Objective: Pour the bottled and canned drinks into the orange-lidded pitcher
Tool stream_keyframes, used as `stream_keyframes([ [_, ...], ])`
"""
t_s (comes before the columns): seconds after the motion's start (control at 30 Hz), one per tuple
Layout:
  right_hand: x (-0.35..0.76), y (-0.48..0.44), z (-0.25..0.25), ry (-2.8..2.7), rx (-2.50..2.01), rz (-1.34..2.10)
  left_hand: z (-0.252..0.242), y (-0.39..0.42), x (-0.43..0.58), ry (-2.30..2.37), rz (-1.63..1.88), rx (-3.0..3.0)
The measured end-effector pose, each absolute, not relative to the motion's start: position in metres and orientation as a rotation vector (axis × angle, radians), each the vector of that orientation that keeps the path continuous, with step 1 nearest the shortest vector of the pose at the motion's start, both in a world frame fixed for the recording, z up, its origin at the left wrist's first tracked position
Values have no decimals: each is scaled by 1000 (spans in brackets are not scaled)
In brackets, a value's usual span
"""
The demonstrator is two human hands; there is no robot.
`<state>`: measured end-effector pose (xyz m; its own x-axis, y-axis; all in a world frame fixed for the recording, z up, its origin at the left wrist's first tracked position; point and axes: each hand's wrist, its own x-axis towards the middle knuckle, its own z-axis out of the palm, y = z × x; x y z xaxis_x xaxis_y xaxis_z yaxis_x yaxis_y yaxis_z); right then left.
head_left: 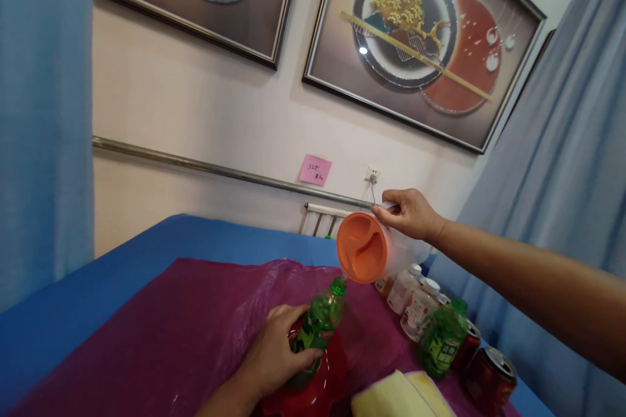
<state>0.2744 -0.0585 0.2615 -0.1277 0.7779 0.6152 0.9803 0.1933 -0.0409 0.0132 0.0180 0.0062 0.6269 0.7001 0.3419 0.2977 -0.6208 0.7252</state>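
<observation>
My left hand (276, 352) is wrapped round a green plastic bottle (317, 322) that stands in a red basin (323, 384) on the magenta sheet. My right hand (411, 212) grips the handle of a clear jug with an orange lid (364, 247), tipped over so its spout hangs just above the bottle's green neck (337, 287). Whether liquid is flowing I cannot tell.
At the right stand another green bottle (443, 339), two small white-capped bottles (415, 303) and two red cans (491, 371). A yellow cloth (401, 394) lies at the front. The magenta sheet (186, 326) covers a blue table (73, 313). Blue curtains hang on both sides; framed pictures on the wall.
</observation>
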Motion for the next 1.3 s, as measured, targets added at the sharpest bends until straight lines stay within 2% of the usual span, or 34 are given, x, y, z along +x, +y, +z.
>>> stream_keyframes([
  [1.3, 273, -59, 262, -1978, -1654, -487, 2, 18, 12, 752, 867, 2209],
])
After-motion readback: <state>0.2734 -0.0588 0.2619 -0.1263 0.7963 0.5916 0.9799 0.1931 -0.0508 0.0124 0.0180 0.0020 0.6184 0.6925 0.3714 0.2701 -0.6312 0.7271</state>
